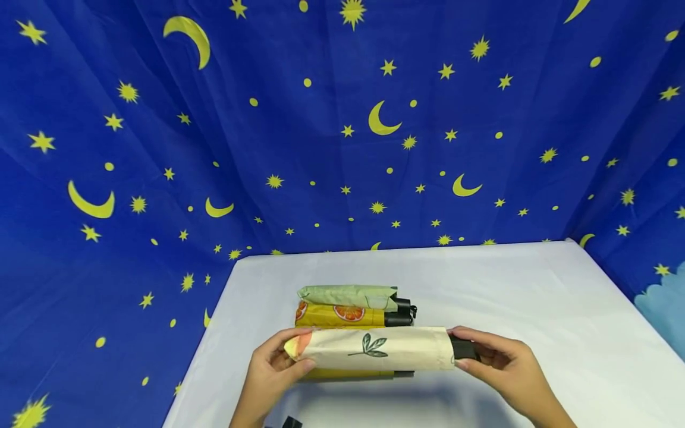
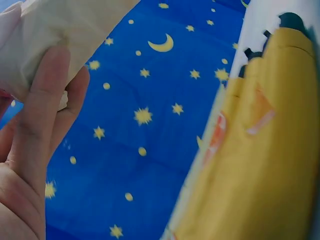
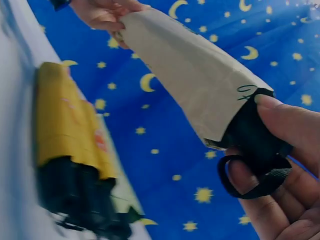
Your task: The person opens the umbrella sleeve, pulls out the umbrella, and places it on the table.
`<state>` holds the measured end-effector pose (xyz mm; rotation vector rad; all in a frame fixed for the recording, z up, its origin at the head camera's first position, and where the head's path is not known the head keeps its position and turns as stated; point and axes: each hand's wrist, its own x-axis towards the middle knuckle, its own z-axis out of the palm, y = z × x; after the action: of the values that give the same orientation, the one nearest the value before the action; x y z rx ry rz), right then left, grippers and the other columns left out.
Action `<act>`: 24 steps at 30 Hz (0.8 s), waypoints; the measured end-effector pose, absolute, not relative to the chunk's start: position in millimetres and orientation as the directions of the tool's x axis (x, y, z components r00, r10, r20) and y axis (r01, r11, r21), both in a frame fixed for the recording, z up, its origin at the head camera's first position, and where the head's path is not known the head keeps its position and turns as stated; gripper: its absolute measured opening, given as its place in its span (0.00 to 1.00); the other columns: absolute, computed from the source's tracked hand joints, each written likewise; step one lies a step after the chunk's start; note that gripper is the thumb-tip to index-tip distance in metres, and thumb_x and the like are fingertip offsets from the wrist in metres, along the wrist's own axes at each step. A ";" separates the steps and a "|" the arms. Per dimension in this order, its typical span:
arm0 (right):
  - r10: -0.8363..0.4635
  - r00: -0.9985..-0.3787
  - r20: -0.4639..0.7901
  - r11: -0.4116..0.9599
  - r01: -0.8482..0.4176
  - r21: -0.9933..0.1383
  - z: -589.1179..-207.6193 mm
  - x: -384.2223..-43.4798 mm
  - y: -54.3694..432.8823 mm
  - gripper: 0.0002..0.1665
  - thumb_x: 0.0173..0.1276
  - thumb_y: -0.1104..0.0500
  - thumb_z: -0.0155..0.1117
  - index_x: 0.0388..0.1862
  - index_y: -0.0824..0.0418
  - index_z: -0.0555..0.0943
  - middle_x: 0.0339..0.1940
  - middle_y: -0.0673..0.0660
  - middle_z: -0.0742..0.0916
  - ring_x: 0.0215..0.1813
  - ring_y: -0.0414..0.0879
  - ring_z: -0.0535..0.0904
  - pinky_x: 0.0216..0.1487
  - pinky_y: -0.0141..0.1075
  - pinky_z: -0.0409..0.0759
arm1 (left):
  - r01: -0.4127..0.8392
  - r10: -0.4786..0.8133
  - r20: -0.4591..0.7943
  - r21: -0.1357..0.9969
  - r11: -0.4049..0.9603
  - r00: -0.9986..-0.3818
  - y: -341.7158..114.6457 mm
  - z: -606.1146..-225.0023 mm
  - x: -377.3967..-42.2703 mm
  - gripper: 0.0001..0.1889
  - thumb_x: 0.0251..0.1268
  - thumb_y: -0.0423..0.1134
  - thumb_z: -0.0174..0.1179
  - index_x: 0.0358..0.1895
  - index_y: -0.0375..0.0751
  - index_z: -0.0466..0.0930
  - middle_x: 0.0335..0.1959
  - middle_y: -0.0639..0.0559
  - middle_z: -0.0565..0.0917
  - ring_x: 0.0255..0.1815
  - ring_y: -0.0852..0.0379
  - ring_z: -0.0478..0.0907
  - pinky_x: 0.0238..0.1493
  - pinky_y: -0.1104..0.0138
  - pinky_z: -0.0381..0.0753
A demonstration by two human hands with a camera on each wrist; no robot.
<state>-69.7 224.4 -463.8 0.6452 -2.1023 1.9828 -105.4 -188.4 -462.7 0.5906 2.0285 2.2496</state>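
Note:
A folded umbrella in a cream sleeve with a green leaf print (image 1: 401, 348) is held level above the table between both hands. My left hand (image 1: 270, 368) pinches its left end, where a peach and yellow patch shows. At the other end, my right hand (image 1: 508, 362) grips the black handle (image 1: 463, 349) with thumb and fingers. A black wrist loop (image 3: 222, 177) hangs from that handle in the right wrist view. Beneath and behind it lie a pale green folded umbrella (image 1: 348, 295), a yellow one with orange slices (image 1: 321, 315), and another yellow one (image 1: 348, 374), partly hidden.
The umbrellas lie side by side on a white-covered table (image 1: 562, 309), black handles to the right. Blue cloth (image 1: 321, 148) with yellow stars and moons hangs behind and at the sides. A small black object (image 1: 291, 422) shows at the bottom edge.

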 end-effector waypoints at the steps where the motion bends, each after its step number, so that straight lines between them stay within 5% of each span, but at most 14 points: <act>1: -0.194 -0.879 0.435 0.009 -0.446 -0.895 -459.2 -71.6 226.9 0.29 0.59 0.82 0.68 0.62 0.79 0.78 0.61 0.61 0.85 0.58 0.48 0.84 0.47 0.38 0.87 | 0.222 0.307 0.258 0.964 -0.148 -0.916 -186.8 -459.5 -108.3 0.25 0.65 0.22 0.66 0.65 0.29 0.75 0.60 0.35 0.80 0.51 0.48 0.84 0.45 0.61 0.88; 12: -0.183 -0.887 0.425 0.132 -0.450 -0.883 -421.7 -76.6 236.8 0.26 0.60 0.81 0.68 0.59 0.75 0.80 0.55 0.57 0.89 0.46 0.46 0.88 0.36 0.38 0.88 | 0.315 0.380 0.393 0.915 -0.251 -0.837 -169.8 -430.1 -124.7 0.26 0.61 0.19 0.67 0.64 0.24 0.74 0.60 0.33 0.80 0.50 0.50 0.84 0.44 0.61 0.88; 24: -0.273 -0.811 0.517 0.165 -0.569 -0.805 -413.8 -75.6 243.2 0.33 0.55 0.84 0.69 0.62 0.74 0.79 0.58 0.63 0.86 0.53 0.47 0.87 0.42 0.35 0.87 | 0.323 0.391 0.391 0.918 -0.230 -0.833 -167.0 -422.7 -129.4 0.24 0.59 0.20 0.69 0.61 0.24 0.77 0.58 0.34 0.82 0.48 0.50 0.85 0.42 0.61 0.88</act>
<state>-75.6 243.2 -413.8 0.8136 -2.1902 1.6946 -129.4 -167.0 -422.7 0.8909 1.9194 2.2580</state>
